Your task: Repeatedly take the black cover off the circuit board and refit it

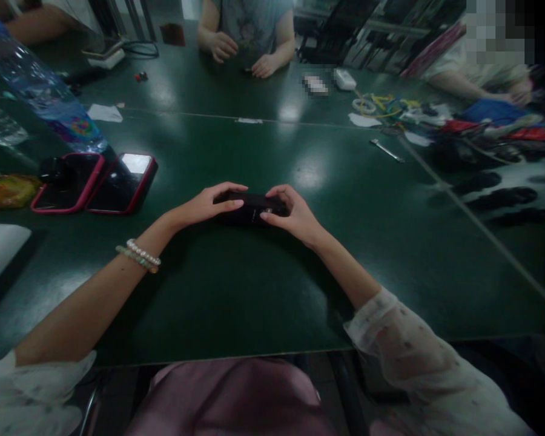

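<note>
A black box-like object (253,209) with small pale markings lies on the green table (236,290) straight ahead of me. Its exact kind is too dark to make out. My left hand (213,203) grips its left end, thumb along the near side and fingers over the far side. At the other end, my right hand (290,212) holds it the same way, with the thumb close to the markings. Both palms cover the ends of the object. Two beaded bracelets (138,255) circle my left wrist.
Two phones in pink-red cases (122,181) lie to the left, near a tall water bottle (49,91) and a yellow packet (9,191). A wrench (387,151) rests at the right, before tangled cables (386,106). Across the table sits a person (249,30); others sit at both sides.
</note>
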